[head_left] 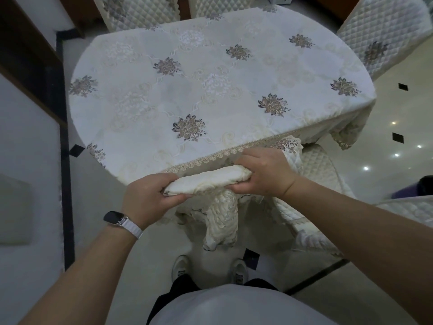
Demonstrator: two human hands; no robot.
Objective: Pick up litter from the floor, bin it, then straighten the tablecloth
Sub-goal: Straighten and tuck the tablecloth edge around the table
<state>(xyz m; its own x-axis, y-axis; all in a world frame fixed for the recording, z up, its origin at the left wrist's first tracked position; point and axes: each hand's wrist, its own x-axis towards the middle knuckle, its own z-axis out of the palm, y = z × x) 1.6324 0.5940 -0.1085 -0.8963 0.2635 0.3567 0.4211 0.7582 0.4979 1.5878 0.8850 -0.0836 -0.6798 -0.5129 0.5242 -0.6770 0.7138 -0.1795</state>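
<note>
1. The tablecloth (210, 90), cream with dark flower sprays, lies spread flat ahead of me. Its near edge is bunched into a roll at the rim.
2. My left hand (145, 198) and right hand (264, 174) each curl round one end of that roll and grip it.
3. A lace trim (210, 158) runs just behind the roll, and loose folds hang below it.
4. Quilted chairs (384, 31) stand close round it on a glossy pale floor (410, 109) with small black tiles (403, 86).

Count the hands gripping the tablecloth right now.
2. The left hand holds the left end of a bunched roll of the tablecloth at the table's near edge. The right hand holds the roll's right end. Both hands are in full view.
</note>
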